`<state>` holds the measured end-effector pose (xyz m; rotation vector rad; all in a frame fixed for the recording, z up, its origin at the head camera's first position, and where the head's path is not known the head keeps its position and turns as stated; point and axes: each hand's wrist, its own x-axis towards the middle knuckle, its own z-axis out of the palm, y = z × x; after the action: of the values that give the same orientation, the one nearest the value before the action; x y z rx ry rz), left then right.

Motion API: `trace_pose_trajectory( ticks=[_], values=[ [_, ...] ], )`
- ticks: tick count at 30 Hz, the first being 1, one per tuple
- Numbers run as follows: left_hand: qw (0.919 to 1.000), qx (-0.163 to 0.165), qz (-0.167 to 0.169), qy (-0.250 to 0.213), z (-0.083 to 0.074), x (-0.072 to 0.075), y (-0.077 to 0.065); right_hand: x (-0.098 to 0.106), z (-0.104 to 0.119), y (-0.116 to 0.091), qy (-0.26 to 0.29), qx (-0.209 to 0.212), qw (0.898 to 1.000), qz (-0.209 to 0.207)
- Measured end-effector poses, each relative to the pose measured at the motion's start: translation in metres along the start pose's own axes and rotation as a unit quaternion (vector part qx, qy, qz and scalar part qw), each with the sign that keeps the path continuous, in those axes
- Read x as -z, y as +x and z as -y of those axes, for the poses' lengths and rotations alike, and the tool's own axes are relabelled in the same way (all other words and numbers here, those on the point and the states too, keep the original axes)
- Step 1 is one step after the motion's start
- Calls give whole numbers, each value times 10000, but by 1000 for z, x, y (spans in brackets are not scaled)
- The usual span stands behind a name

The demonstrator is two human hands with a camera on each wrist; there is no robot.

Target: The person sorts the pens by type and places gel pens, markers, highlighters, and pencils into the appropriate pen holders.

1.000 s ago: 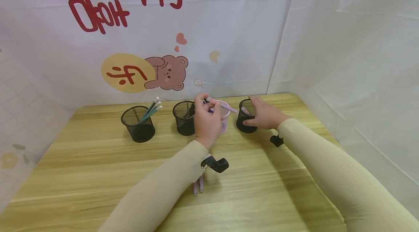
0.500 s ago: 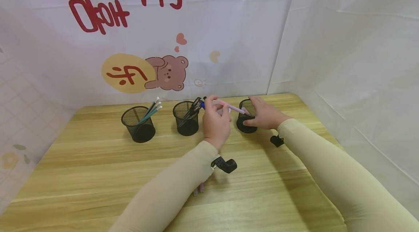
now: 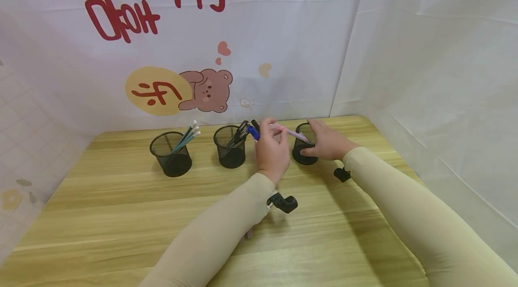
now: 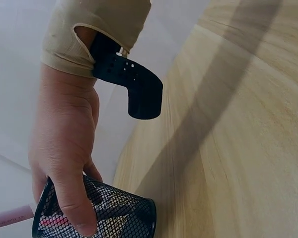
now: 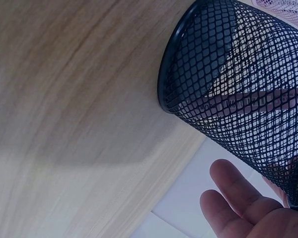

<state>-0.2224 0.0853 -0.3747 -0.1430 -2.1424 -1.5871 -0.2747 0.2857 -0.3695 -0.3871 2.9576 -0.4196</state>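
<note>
My left hand point(image 3: 273, 154) pinches a light purple pen point(image 3: 294, 133), held slanted with its far end at the mouth of a black mesh pen cup point(image 3: 304, 157). My right hand point(image 3: 329, 141) grips that cup around its rim, as the left wrist view shows with fingers over the mesh point(image 4: 114, 213). Through the mesh in the right wrist view, another pinkish pen point(image 5: 248, 102) lies inside the cup, and fingers point(image 5: 233, 186) curve beneath it. A pink mesh cup point(image 5: 283, 6) peeks in at the corner there; in the head view my left hand mostly hides it.
Further left stand a black mesh cup point(image 3: 229, 156) with black pens and another point(image 3: 176, 163) with several teal and dark pencils. A blue-capped pen point(image 3: 253, 132) shows beside my left hand. Purple pens point(image 3: 247, 234) lie on the table, partly under my left sleeve.
My left hand has moved right with the purple pen, bringing its end to the black cup's mouth. My right hand has stayed on the cup.
</note>
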Motion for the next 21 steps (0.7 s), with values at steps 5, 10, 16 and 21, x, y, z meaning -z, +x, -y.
trace_pose_trajectory(
  ticks=[5,10,16,21],
  values=[
    [9994,17,-31,339,0,-2,0,0,0,0,37,-19,10000,9],
    [9997,-138,104,146,1,-5,-1,0,1,-1,44,-25,10000,12],
    [9993,-261,272,-42,3,-6,-3,0,1,-1,-1,-23,10000,38],
    [9989,-311,351,34,4,-6,-5,0,0,0,16,-9,10000,21]
  ],
)
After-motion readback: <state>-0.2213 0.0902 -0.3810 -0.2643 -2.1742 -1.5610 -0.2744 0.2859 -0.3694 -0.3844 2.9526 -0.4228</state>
